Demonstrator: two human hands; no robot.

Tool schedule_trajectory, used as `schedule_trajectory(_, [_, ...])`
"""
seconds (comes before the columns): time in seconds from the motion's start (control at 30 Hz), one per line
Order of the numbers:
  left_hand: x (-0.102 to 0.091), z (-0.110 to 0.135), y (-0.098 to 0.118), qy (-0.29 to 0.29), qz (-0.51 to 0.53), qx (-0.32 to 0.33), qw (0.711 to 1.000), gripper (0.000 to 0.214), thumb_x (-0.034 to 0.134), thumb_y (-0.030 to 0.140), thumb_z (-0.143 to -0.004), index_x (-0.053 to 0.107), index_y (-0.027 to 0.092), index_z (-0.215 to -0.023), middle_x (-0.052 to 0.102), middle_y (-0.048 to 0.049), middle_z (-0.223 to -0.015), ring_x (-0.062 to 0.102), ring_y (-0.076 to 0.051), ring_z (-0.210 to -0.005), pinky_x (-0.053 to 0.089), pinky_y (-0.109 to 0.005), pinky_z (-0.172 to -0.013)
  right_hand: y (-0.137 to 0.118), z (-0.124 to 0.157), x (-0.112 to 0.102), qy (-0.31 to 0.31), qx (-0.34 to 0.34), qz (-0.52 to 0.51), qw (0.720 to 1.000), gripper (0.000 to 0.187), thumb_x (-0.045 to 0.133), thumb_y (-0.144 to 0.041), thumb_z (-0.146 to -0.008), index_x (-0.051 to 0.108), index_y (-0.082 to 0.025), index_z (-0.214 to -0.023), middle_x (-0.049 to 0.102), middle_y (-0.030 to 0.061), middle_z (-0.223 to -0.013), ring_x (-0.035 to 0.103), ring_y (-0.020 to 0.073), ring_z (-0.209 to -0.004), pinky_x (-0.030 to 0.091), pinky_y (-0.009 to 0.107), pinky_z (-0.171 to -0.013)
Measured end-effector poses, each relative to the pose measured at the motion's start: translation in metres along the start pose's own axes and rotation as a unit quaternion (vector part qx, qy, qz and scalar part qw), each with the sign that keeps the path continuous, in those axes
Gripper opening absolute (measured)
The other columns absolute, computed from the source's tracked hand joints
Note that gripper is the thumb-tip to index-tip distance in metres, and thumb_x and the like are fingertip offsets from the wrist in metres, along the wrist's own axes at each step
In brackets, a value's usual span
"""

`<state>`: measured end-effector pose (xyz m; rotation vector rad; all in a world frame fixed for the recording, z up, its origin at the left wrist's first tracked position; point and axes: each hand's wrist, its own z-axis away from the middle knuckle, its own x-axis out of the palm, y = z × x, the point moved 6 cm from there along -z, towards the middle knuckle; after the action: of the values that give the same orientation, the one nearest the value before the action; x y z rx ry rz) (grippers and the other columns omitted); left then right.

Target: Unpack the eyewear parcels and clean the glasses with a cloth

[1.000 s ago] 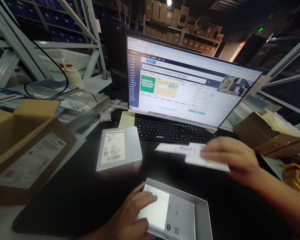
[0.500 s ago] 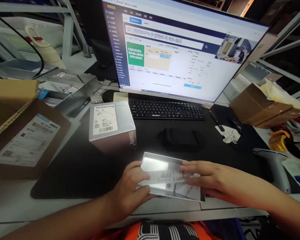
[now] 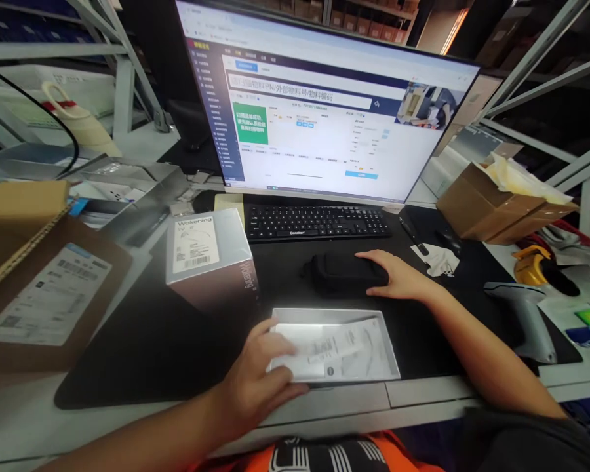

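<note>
A shallow white open box (image 3: 391,347) lies at the desk's front edge, with printed papers (image 3: 344,347) in it. My left hand (image 3: 265,367) grips its left end, thumb at the near side and fingers over the rim. Farther back, a black zip-type case (image 3: 341,274) rests on the dark mat. Around its right end my right hand (image 3: 398,275) is closed, with fingers on the far side and thumb on the near side. To the left stands a shrink-wrapped "Wakening" box (image 3: 211,255) with a white label on top.
Behind the case are a black keyboard (image 3: 314,223) and a lit monitor (image 3: 305,124). An open brown carton (image 3: 54,295) stands at the left. On the right are a barcode scanner (image 3: 526,321), a pen (image 3: 413,235), a crumpled white cloth (image 3: 437,260) and another carton (image 3: 496,206).
My right hand has left the white box and moved back to the black case, taking hold of its right end. My left hand keeps its grip on the white box, which now lies flatter.
</note>
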<state>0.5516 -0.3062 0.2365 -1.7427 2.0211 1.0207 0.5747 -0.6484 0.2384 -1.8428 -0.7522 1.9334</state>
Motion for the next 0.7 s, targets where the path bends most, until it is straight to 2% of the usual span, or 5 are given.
schedule_trajectory(0.1, [0.006, -0.003, -0.004, 0.000, -0.040, -0.024, 0.999, 0.022, 0.076, 0.017, -0.085, 0.056, 0.017, -0.075, 0.058, -0.0080, -0.105, 0.059, -0.019, -0.098, 0.039, -0.055, -0.115, 0.010, -0.014, -0.009, 0.042, 0.022, -0.044, 0.998, 0.066, 0.083, -0.034, -0.071, 0.064, -0.027, -0.134, 0.065, 0.0081, -0.137, 0.058, 0.0330, -0.127, 0.038, 0.052, -0.114])
schedule_trajectory(0.2, [0.010, -0.008, -0.005, -0.006, -0.079, -0.018, 0.997, 0.022, 0.071, 0.017, -0.089, 0.053, 0.016, -0.075, 0.058, -0.0073, -0.105, 0.059, -0.019, -0.098, 0.037, -0.054, -0.115, 0.011, -0.017, -0.044, 0.085, 0.013, -0.081, 0.993, 0.051, 0.078, -0.042, -0.077, 0.070, -0.026, -0.125, 0.070, 0.0067, -0.128, 0.061, 0.0339, -0.123, 0.041, 0.051, -0.111])
schedule_trajectory(0.37, [0.018, -0.028, -0.023, -0.019, -0.142, -0.059, 0.988, 0.019, 0.066, 0.022, -0.093, 0.053, 0.017, -0.080, 0.060, -0.0070, -0.106, 0.060, -0.022, -0.100, 0.041, -0.056, -0.110, 0.005, -0.008, -0.101, 0.186, -0.017, -0.185, 0.965, 0.053, 0.074, -0.056, -0.078, 0.069, -0.027, -0.123, 0.069, 0.0057, -0.130, 0.060, 0.0327, -0.124, 0.044, 0.045, -0.109])
schedule_trajectory(0.53, [0.032, -0.067, -0.049, -0.011, -0.176, -0.141, 0.974, 0.019, 0.077, 0.021, -0.083, 0.058, 0.019, -0.083, 0.066, -0.0057, -0.104, 0.063, -0.027, -0.095, 0.054, -0.046, -0.085, 0.001, 0.001, -0.104, 0.225, -0.021, -0.301, 0.927, 0.062, 0.066, -0.064, -0.080, 0.065, -0.022, -0.126, 0.074, 0.0094, -0.118, 0.070, 0.0317, -0.106, 0.056, 0.043, -0.091])
schedule_trajectory(0.7, [0.047, -0.101, -0.072, 0.028, -0.186, -0.189, 0.964, 0.008, 0.072, 0.018, -0.084, 0.064, 0.018, -0.086, 0.069, -0.0078, -0.098, 0.064, -0.029, -0.091, 0.053, -0.049, -0.085, 0.002, 0.016, -0.096, 0.211, 0.050, -0.473, 0.854, 0.054, 0.081, -0.054, -0.070, 0.070, -0.021, -0.111, 0.076, 0.0080, -0.109, 0.071, 0.0289, -0.096, 0.057, 0.036, -0.080])
